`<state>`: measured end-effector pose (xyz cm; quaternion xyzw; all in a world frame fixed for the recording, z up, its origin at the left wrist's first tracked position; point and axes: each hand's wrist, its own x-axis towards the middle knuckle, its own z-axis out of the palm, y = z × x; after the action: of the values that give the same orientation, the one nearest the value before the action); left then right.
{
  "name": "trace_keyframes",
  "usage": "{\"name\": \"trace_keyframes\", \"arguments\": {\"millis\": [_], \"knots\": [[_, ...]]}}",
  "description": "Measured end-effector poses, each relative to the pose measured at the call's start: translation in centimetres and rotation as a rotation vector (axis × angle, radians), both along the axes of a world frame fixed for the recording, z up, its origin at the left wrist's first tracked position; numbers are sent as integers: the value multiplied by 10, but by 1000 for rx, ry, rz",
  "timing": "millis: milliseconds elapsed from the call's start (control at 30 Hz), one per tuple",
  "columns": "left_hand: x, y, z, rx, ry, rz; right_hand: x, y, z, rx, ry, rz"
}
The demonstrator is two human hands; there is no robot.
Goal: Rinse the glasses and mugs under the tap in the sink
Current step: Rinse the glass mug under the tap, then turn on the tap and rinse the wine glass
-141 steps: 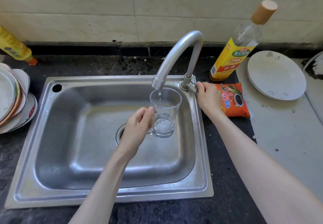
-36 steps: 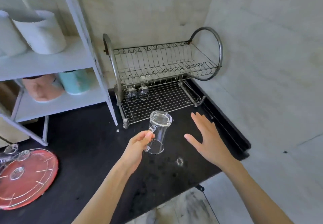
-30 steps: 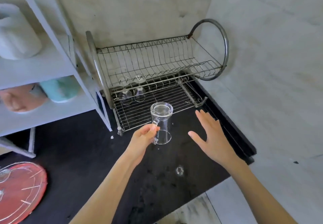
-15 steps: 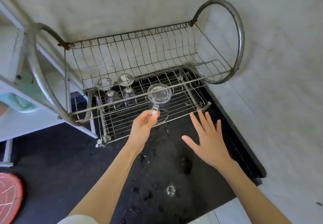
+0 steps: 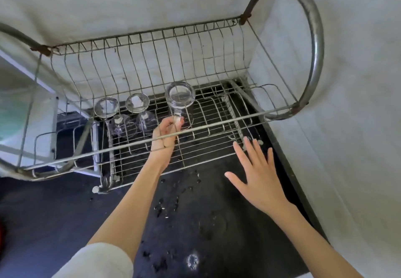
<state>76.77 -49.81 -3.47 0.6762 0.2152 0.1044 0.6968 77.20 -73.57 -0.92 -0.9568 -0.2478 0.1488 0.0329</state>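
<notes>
My left hand (image 5: 165,134) pinches the handle of a clear glass mug (image 5: 180,100), held upside down inside the lower tier of a wire dish rack (image 5: 217,123). Whether the mug touches the tier's wires I cannot tell. Two stemmed glasses (image 5: 106,108) (image 5: 138,104) stand upside down on the same tier, just left of the mug. My right hand (image 5: 258,175) hovers with fingers spread over the black counter (image 5: 195,208), in front of the rack's right end. The sink and tap are out of view.
The rack's upper tier (image 5: 152,65) of plate slots hangs over the lower one, its front rail crossing my left wrist. Pale walls close in behind and on the right. A white shelf unit (image 5: 26,87) stands at the left. Water drops dot the counter.
The view left the sink and closed in on the dish rack. My left hand carried the upturned mug forward into the lower tier, beside the stemmed glasses. My right hand followed, still spread.
</notes>
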Motion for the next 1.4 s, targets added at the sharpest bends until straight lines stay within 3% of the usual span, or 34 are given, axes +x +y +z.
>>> {"name": "trace_keyframes", "arguments": {"millis": [233, 367, 500, 567, 633, 733, 833, 967, 1133, 1400], "knots": [[15, 3, -8, -34, -11, 39, 9, 1, 0, 11, 8, 19], [14, 0, -6, 41, 40, 47, 7, 5, 4, 36, 9, 37], [2, -3, 11, 191, 135, 39, 2, 9, 10, 19, 6, 90], [-18, -6, 20, 272, 317, 18, -4, 13, 13, 5, 15, 119], [-55, -10, 28, 422, 428, -79, -15, 20, 16, -6, 26, 155], [-126, -21, 36, 669, 381, -179, -41, 35, 21, -12, 51, 237], [-193, -24, 38, 889, 431, -172, -75, 56, 26, 4, 62, 359], [-276, -1, 44, 1039, 526, -51, -128, 100, 34, 48, 61, 529], [-405, 29, 44, 1099, 724, 176, -218, 171, 44, 111, 46, 755], [-609, 82, 49, 982, 935, 362, -385, 263, 46, 112, 96, 925]]}}
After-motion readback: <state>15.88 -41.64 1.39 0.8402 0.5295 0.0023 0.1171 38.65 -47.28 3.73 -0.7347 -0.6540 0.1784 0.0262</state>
